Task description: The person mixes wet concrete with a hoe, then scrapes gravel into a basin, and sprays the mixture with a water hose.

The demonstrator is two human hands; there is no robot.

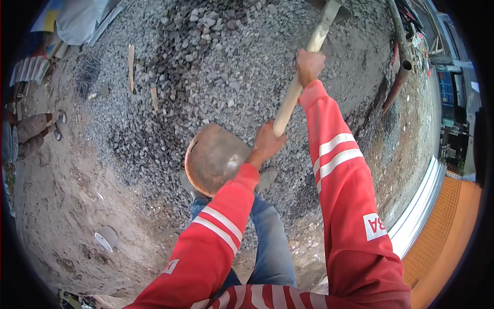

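Observation:
My left hand (267, 143) is wrapped round the butt end of a hoe's pale wooden handle. Further up the same handle, my right hand (310, 66) has its fingers closed round the wood. The hoe (289, 105) slants away to the upper right, where its dark metal head is partly cut off at the frame's top edge. Grey gravel (231, 77) lies under and around it. By my feet, just left of my left hand, a scuffed, rounded brownish container (217, 157) rests on the stones; its inside is hidden.
Two wood pieces (131, 68) lie on the gravel at left, near a wire mesh bundle (88, 77). Another person's legs (33, 133) show at far left. A rusty pipe (397, 85) stands at right. A pale cup-like item (106, 238) lies on the dirt, lower left.

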